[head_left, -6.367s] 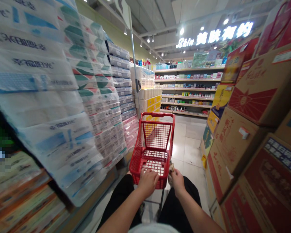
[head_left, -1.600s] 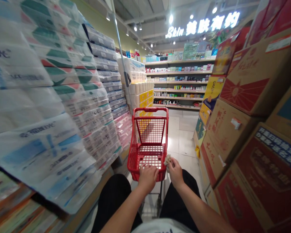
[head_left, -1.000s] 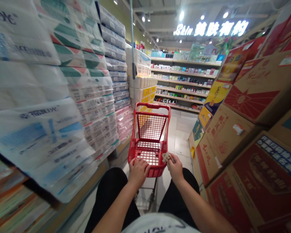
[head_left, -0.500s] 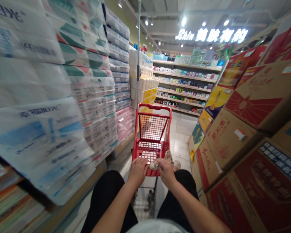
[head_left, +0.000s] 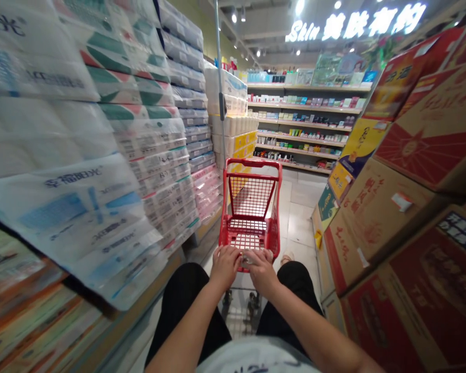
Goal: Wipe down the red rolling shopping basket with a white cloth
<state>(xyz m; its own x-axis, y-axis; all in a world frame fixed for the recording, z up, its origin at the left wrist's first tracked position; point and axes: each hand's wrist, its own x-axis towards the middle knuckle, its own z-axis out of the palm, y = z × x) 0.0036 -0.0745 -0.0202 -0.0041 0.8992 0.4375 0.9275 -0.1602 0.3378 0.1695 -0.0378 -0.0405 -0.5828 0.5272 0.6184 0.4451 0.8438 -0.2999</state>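
Directly in front of me stands a red plastic shopping cart [head_left: 251, 198] with a grid seat panel. My left hand [head_left: 226, 266] is closed over the left part of its near handle. Beside it, my right hand [head_left: 261, 270] curls at the right part of the handle. A small crumpled pale cloth [head_left: 248, 257] shows at the right hand's fingers, mostly covered by them. The handle itself is largely hidden beneath both hands.
Tall stacks of wrapped toilet paper [head_left: 101, 207] line the left side, with a metal pole [head_left: 219, 67] beyond them. Cardboard cartons [head_left: 388, 207] are piled on the right. Shelves of small boxed goods [head_left: 306, 116] cross the far end of the tiled aisle [head_left: 295, 220].
The view has swung slightly left, shifting the cart and shelves rightward. My right hand has closed further over the cloth, whose loose end no longer shows beside it.
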